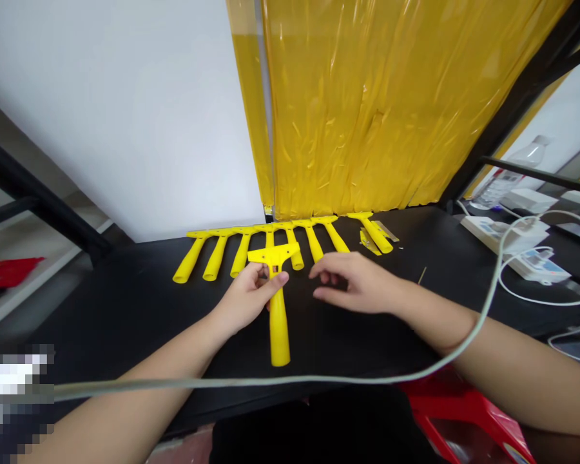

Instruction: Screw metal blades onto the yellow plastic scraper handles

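Note:
My left hand (249, 293) is closed around the neck of a yellow T-shaped scraper (279, 328). Its wide head points away from me and its hollow-looking handle points toward me. To the right, my right hand (350, 280) hovers with fingers half curled and thumb apart; nothing shows between them. Behind both hands runs a row of several similar yellow scrapers (215, 259), their heads toward the wall. One more scraper (377, 233) lies apart at the right end, beside a thin flat strip (386, 232) and a small yellow piece (368, 242).
Everything lies on a black tabletop (140, 303) against a white panel (140, 116) and a yellow plastic sheet (357, 109). A pale cable (338, 380) loops across the front. At right are white devices (517, 248) and a clear bottle (507, 174). A red stool (468, 412) stands below.

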`<state>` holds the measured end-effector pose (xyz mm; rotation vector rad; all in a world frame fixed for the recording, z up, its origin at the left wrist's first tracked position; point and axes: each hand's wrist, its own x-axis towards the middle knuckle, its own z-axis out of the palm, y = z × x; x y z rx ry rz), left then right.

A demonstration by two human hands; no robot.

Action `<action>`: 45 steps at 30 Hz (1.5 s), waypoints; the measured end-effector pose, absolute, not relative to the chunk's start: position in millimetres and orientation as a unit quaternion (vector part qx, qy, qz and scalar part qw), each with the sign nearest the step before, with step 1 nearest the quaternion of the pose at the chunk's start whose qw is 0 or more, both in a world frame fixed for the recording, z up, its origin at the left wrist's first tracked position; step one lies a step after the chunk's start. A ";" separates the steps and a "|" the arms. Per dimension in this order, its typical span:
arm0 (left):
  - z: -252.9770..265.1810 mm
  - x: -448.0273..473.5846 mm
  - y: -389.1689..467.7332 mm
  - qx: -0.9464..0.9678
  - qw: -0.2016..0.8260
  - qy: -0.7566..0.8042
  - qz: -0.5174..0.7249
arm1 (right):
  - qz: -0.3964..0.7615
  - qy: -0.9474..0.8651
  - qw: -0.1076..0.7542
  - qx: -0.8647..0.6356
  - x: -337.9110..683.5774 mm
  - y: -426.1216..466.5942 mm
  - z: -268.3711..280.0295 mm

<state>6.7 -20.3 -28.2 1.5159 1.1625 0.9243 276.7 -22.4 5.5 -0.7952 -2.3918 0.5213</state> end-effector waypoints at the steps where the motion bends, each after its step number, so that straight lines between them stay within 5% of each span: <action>1: -28.0 9.3 -20.6 0.608 0.501 0.470 0.398 | 0.219 -0.889 0.265 -0.302 263.4 -31.3 4.5; 8: -30.4 14.1 -17.5 0.561 0.533 0.409 0.485 | 0.240 -0.848 0.257 -0.397 213.5 -57.9 -9.7; 17: -29.0 5.3 -23.2 0.652 0.535 0.340 0.416 | 0.099 -0.743 0.378 -0.544 282.2 -18.6 -3.5; 25: -30.5 -1.9 -25.4 0.733 0.487 0.358 0.313 | 0.070 -0.641 0.254 -0.721 336.6 46.0 -7.7; 45: -20.6 -2.7 -27.0 0.829 0.362 0.332 0.269 | -0.024 -0.667 0.168 -0.726 326.4 62.1 -23.1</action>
